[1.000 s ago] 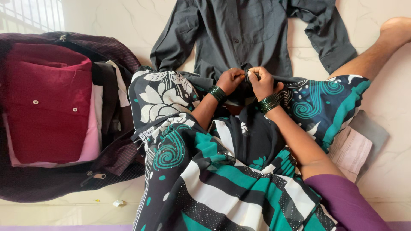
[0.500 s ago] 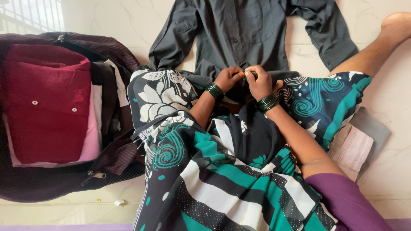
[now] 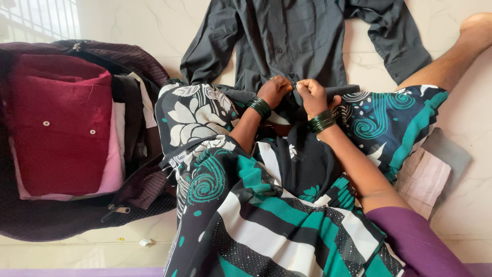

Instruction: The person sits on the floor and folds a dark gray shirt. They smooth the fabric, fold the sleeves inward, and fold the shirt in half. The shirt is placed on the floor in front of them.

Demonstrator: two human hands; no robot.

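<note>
Right now both hands are closed and meet at the lower edge of the dark grey shirt, just above the person's lap. The left hand pinches the cloth with curled fingers, and the right hand pinches it just beside, so the two hands almost touch each other. What exactly sits between the fingertips is too small to tell. Each wrist carries dark green bangles.

The shirt lies flat on the pale marble floor, front side up, with its sleeves spread to both sides and its hem pulled to the hands. Under the forearms is the person's black, teal and white patterned garment, which covers the lap and the folded legs. One bare foot shows at the upper right.

To the left stands an open dark bag, and inside it lies a folded maroon garment on top of a pink one. To the right, partly under the patterned cloth, lies a folded pale pink cloth.
</note>
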